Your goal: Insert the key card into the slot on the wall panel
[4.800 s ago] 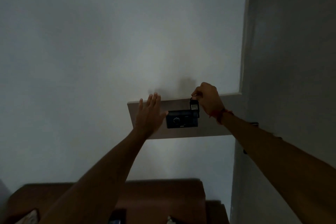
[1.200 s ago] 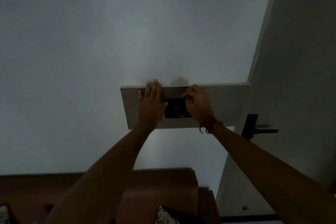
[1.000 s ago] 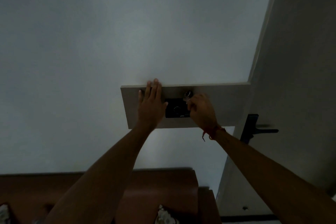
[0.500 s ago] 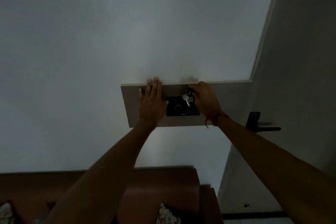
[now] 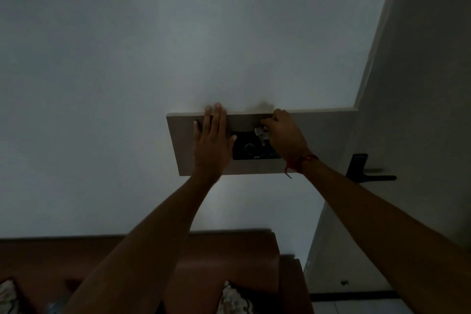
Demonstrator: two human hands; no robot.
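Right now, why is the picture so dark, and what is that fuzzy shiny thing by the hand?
Head view: the room is dim, so the arms look almost black. The key at the right hand is smeared by motion blur. Soft shadows sit on the wall above the light board. The wide lens tilts the straight edges.

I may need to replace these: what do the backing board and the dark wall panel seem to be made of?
Backing board: likely laminated wood or MDF, matte beige, with a visible thick flat edge. Dark wall panel: probably smooth black plastic, faintly glossy, with a printed dial mark; dim light leaves it uncertain.
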